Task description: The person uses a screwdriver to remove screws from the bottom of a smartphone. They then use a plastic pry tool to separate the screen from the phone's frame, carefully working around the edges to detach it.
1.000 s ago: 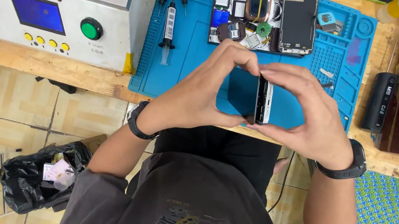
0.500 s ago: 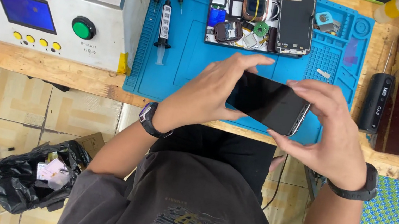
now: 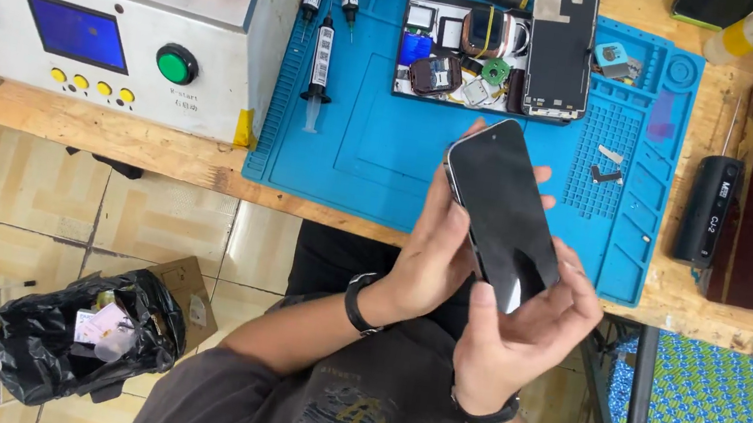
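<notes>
Hands cradle a black smartphone (image 3: 503,216) over the near edge of the blue work mat (image 3: 357,139): left hand (image 3: 435,250) clasps its left edge, right hand (image 3: 529,324) supports the near end, thumb on glass. Phone looks light, stiff, slick and breakable, best held by its side edges. Farther off, an opened phone (image 3: 560,45) lies on the mat.

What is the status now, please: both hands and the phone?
Left hand and right hand both grip the phone, dark screen up. Held above the blue mat. Nothing in the way.
</notes>
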